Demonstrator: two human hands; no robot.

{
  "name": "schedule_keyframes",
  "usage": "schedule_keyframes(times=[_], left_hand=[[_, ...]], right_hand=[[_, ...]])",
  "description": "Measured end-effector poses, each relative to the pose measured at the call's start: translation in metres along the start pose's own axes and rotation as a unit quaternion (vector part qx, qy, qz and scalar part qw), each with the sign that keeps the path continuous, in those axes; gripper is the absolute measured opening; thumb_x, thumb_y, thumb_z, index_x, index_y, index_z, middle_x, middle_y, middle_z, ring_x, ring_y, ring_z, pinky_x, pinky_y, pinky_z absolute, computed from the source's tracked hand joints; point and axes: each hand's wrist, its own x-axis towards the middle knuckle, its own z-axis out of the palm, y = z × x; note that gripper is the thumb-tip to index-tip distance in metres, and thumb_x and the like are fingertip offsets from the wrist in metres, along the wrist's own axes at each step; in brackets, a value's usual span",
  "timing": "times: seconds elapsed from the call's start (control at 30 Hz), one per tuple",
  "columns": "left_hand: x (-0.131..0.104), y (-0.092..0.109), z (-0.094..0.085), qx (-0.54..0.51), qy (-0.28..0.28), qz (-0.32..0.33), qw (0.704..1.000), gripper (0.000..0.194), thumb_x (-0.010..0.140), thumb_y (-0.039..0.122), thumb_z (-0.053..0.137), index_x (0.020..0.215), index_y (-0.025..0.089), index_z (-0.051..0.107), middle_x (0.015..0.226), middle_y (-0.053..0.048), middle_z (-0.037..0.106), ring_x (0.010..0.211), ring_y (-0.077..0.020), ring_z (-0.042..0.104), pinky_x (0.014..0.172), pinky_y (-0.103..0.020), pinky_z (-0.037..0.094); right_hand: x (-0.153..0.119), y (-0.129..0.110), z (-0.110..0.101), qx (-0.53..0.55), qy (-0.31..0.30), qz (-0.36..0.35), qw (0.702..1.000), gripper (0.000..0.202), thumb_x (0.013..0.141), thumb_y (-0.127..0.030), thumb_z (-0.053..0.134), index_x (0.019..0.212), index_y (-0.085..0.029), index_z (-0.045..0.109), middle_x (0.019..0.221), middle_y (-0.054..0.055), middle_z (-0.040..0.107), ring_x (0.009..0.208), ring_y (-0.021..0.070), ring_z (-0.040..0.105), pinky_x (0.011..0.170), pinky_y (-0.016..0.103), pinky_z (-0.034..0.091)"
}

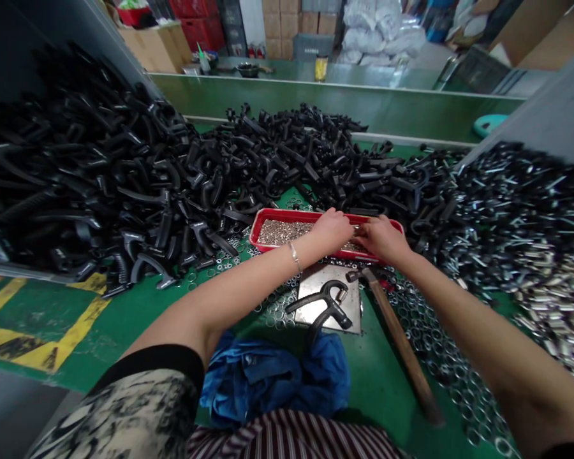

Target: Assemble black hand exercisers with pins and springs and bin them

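My left hand [333, 229] and my right hand [381, 237] meet over the right half of a long red tray [255, 234] of tiny metal pieces [284, 232]. Both hands have their fingers bent and drawn together. Something small shows between the fingertips, too small and hidden to name. Nearer to me, a black hand grip exerciser [326, 299] with a metal spring lies on a flat metal plate [310, 280]. To its right lies a hammer [402, 341], its head at the plate's upper right corner and its wooden handle slanting towards me.
Black plastic handles [162, 178] are heaped at the left and behind the tray. Dark bolts [511, 191] and short metal sleeves [555, 293] are piled at the right. Metal rings [425, 331] lie scattered around. A blue cloth [268, 376] lies in front of me.
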Motion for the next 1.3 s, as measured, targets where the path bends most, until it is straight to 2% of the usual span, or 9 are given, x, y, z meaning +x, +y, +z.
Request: schedule_keyframes(times=[0.17,0.4,0.57,0.67,0.77,0.83,0.93,1.1,1.3], left_hand=[[0.021,-0.001,0.025,0.027,-0.025,-0.011,0.999,0.020,0.090,0.010,0.054,0.089,0.010,0.074,0.095,-0.017,0.075,0.098,-0.0289,0.065,0.098,-0.049,0.037],[0.007,0.005,0.034,-0.043,0.087,-0.049,0.994,0.020,0.095,0.010,0.046,0.098,0.006,0.065,0.096,-0.017,0.072,0.095,-0.0287,0.065,0.088,-0.043,0.043],[-0.024,0.001,0.021,-0.230,0.181,-0.132,0.947,0.020,0.101,0.021,0.042,0.109,0.010,0.058,0.097,-0.010,0.068,0.089,-0.0187,0.064,0.079,-0.031,0.047],[-0.070,0.002,0.015,-0.300,0.218,-0.121,0.921,0.021,0.101,0.021,0.043,0.109,0.016,0.061,0.105,-0.008,0.064,0.100,-0.0164,0.060,0.090,-0.031,0.047],[-0.112,0.013,0.018,-0.381,0.178,-0.149,0.895,0.019,0.099,0.021,0.047,0.108,0.020,0.064,0.102,-0.005,0.064,0.095,-0.0149,0.061,0.088,-0.031,0.049],[-0.129,0.025,0.022,-0.440,0.140,-0.185,0.867,0.015,0.096,0.025,0.054,0.104,0.019,0.065,0.096,-0.003,0.065,0.086,-0.0142,0.062,0.081,-0.029,0.051],[-0.138,0.042,0.029,-0.476,0.101,-0.214,0.847,0.012,0.093,0.028,0.059,0.093,0.017,0.065,0.088,-0.002,0.066,0.082,-0.0145,0.062,0.077,-0.028,0.050],[-0.137,0.057,0.041,-0.420,0.090,-0.176,0.885,0.015,0.093,0.028,0.060,0.083,0.017,0.064,0.090,-0.003,0.065,0.090,-0.0167,0.059,0.085,-0.031,0.047],[-0.133,0.066,0.053,-0.345,0.084,-0.166,0.920,0.016,0.094,0.028,0.058,0.084,0.017,0.062,0.092,-0.004,0.062,0.095,-0.0190,0.056,0.090,-0.033,0.044]], right_hand=[[0.009,-0.008,0.007,0.000,0.000,0.004,1.000,0.018,0.091,-0.027,0.057,0.089,-0.015,0.070,0.101,0.015,0.067,0.099,0.0290,0.054,0.083,0.038,0.045],[-0.002,-0.011,0.016,0.060,0.116,0.048,0.990,0.014,0.092,-0.024,0.050,0.094,-0.015,0.061,0.095,0.015,0.067,0.090,0.0293,0.057,0.077,0.039,0.046],[-0.036,-0.018,0.000,0.213,0.194,0.040,0.957,0.013,0.091,-0.027,0.052,0.093,-0.020,0.063,0.098,0.010,0.069,0.094,0.0261,0.060,0.088,0.041,0.046],[-0.082,-0.034,-0.003,0.378,0.089,0.072,0.919,0.016,0.091,-0.033,0.056,0.099,-0.022,0.064,0.096,0.006,0.070,0.083,0.0211,0.065,0.080,0.036,0.051],[-0.116,-0.054,0.003,0.467,-0.021,0.120,0.876,0.021,0.091,-0.040,0.056,0.097,-0.021,0.061,0.083,0.002,0.070,0.063,0.0166,0.064,0.065,0.031,0.052],[-0.124,-0.063,0.008,0.448,-0.033,0.139,0.883,0.022,0.093,-0.042,0.053,0.090,-0.021,0.060,0.076,0.001,0.068,0.056,0.0151,0.061,0.060,0.029,0.049],[-0.119,-0.068,0.010,0.365,-0.046,0.105,0.924,0.022,0.095,-0.039,0.050,0.086,-0.022,0.060,0.077,0.002,0.069,0.061,0.0162,0.062,0.061,0.028,0.046],[-0.110,-0.069,0.007,0.227,-0.076,0.064,0.969,0.020,0.098,-0.033,0.046,0.088,-0.021,0.059,0.082,0.004,0.071,0.073,0.0194,0.067,0.067,0.028,0.044],[-0.101,-0.090,-0.005,-0.009,-0.104,0.014,0.994,0.020,0.100,-0.028,0.043,0.095,-0.016,0.059,0.086,0.015,0.073,0.075,0.0254,0.070,0.058,0.029,0.039]])
